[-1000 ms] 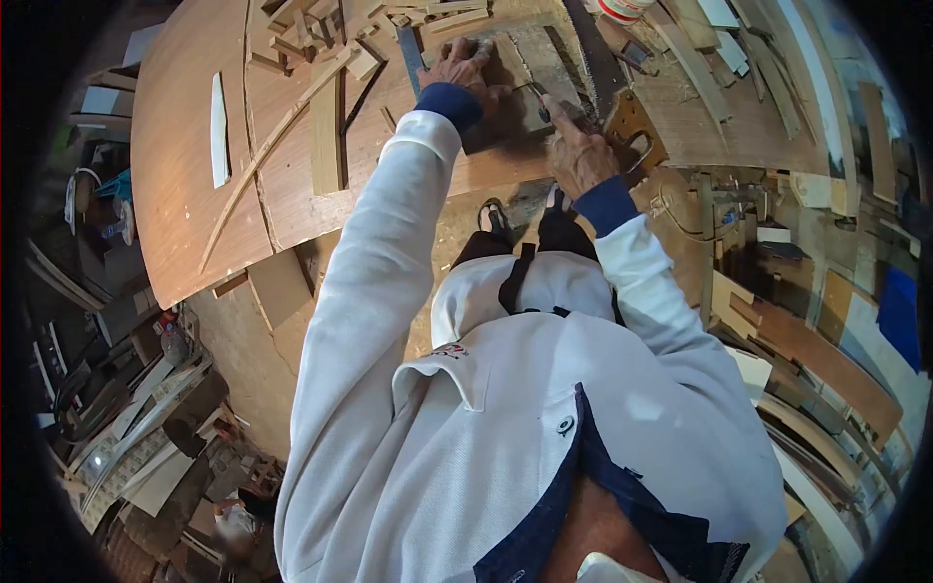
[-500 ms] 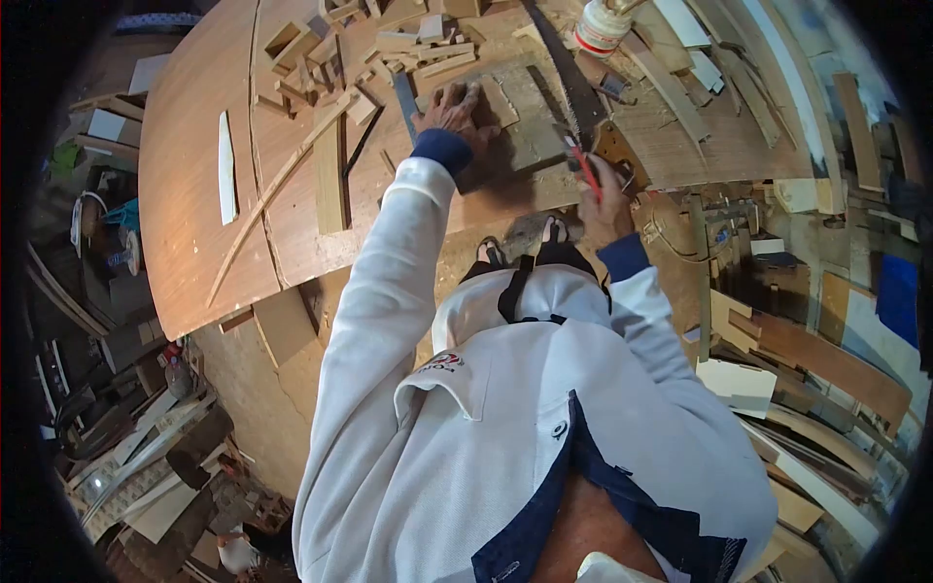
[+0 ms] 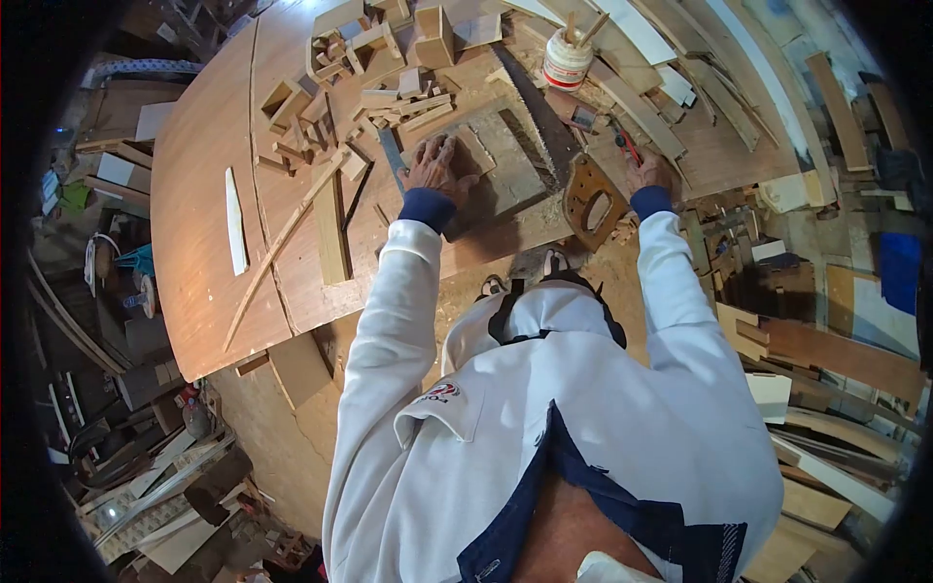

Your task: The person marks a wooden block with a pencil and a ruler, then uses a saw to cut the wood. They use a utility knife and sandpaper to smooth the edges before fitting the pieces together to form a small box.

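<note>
My left hand (image 3: 437,170) lies with its fingers spread on a thin wooden piece (image 3: 474,149), which rests on a larger flat board (image 3: 515,189). A grey-blue straight strip (image 3: 391,151) sits just left of those fingers. Over the right part of the table, my right hand (image 3: 649,173) is closed around a slim red-and-black hand tool (image 3: 630,148); its exact kind I cannot tell. Between that hand and the board is a handsaw, its wooden handle (image 3: 583,185) toward me and its blade (image 3: 528,92) running away.
A white tub with sticks in it (image 3: 568,63) stands at the back. Small wood blocks (image 3: 413,102) and open box-like pieces (image 3: 374,51) are piled at the back left. Long strips (image 3: 287,248) lie to the left, more boards (image 3: 637,107) to the right.
My right hand has moved right with the red tool, away from the board and past the saw handle. The left hand stays on the wooden piece. The view has shifted slightly.
</note>
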Demonstrator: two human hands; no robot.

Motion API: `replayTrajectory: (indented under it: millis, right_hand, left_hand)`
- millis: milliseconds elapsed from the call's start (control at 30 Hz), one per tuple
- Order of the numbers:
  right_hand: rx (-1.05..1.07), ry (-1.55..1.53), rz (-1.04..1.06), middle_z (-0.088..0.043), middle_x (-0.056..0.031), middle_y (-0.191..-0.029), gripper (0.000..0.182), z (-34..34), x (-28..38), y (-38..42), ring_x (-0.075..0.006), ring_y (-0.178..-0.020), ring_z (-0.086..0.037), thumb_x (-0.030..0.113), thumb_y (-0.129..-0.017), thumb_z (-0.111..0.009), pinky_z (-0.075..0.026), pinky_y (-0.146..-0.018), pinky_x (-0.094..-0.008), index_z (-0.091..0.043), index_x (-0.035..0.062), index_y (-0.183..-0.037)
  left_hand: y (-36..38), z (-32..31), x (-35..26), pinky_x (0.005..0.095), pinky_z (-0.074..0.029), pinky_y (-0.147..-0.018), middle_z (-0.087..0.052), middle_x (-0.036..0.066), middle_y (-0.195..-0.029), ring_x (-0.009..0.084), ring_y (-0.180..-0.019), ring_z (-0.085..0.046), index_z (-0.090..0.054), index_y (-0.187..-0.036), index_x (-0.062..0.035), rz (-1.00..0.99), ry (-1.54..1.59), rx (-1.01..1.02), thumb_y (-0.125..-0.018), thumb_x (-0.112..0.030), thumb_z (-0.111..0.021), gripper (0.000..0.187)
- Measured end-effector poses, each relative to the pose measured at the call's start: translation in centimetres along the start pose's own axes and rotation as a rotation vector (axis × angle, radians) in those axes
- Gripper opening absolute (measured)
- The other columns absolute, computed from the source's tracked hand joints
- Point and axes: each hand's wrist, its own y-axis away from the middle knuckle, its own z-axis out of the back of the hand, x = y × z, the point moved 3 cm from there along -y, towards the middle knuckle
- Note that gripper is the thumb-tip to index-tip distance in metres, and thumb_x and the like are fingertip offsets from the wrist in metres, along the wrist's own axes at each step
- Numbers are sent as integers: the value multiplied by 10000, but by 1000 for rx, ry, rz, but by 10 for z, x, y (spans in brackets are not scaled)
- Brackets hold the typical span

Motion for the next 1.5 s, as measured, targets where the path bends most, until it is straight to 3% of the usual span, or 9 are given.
replayTrajectory:
  millis: [100, 167, 367, 600, 733, 833, 1233, 1400, 1500]
  right_hand:
    - [-225, 364, 163, -587, -194, -1019, 307, 6, 15, 11, -391, -963, -546, 274, -822, -596, -442, -817, -447, -628, 102, -1074]
    - [-106, -15, 128, -527, -213, -1091, 358, 0, 17, 24, -406, -1033, -498, 253, -798, -592, -408, -907, -461, -601, 79, -1110]
    - [38, 254, 177, -505, -247, -1153, 420, -24, 24, 77, -418, -1026, -505, 249, -745, -619, -427, -908, -473, -573, 31, -1100]
    - [216, 139, 19, -598, -227, -948, 333, -19, 32, 80, -393, -941, -559, 236, -727, -626, -459, -821, -457, -581, 1, -959]
    - [167, -213, 104, -625, -173, -846, 342, -18, 32, 100, -321, -737, -607, 257, -764, -642, -506, -679, -392, -545, 6, -976]
    - [149, -815, -146, -608, -27, -767, 200, 1, 62, 137, -77, -574, -562, 116, -836, -655, -465, -526, -238, -571, -3, -973]
    - [-46, -876, -101, -634, -42, -968, 372, 57, 82, 214, -104, -783, -578, 159, -839, -658, -486, -688, -244, -593, 1, -1169]
    - [-45, -1026, -196, -613, -12, -864, 375, 67, 75, 228, -39, -668, -511, 95, -852, -646, -418, -593, -180, -571, -9, -1204]
    - [-87, -1004, -184, -639, -93, -1055, 380, 67, 52, 238, -159, -928, -599, 146, -847, -658, -491, -810, -285, -585, -5, -1188]
  left_hand:
    - [0, -3, 1, 552, -312, -1043, -337, 92, -1462, 345, -1346, -297, -409, -1379, -158, 4, 23, 7, -708, -456, -717, 796]
    - [-5, -18, 10, 571, -290, -1046, -334, 87, -1465, 337, -1354, -288, -409, -1379, -166, -22, 52, -19, -709, -462, -715, 794]
    - [-5, -5, -7, 688, -191, -1043, -279, 9, -1502, 284, -1410, -183, -379, -1396, -225, 4, 55, 82, -710, -503, -700, 807]
    - [-7, -11, -11, 636, -224, -1034, -326, 41, -1472, 312, -1372, -261, -413, -1378, -203, -108, 28, 33, -719, -543, -668, 784]
    - [-10, -11, -10, 629, -221, -1040, -324, 49, -1471, 317, -1373, -252, -412, -1379, -201, -131, 71, 46, -727, -533, -663, 774]
    - [-12, -14, -8, 633, -217, -1042, -324, 60, -1468, 314, -1377, -242, -411, -1379, -197, -162, 74, 46, -728, -538, -660, 776]
    - [-29, -28, -47, 627, -208, -1064, -364, 90, -1435, 332, -1366, -250, -445, -1359, -190, -330, 141, -43, -717, -563, -663, 774]
    - [-2, -15, -26, 720, -174, -1008, -394, 42, -1412, 319, -1341, -285, -483, -1329, -232, -186, 1, -48, -718, -520, -682, 704]
    - [20, -5, 3, 730, -180, -995, -410, 30, -1398, 308, -1332, -300, -497, -1314, -235, -139, -53, -70, -731, -508, -674, 668]
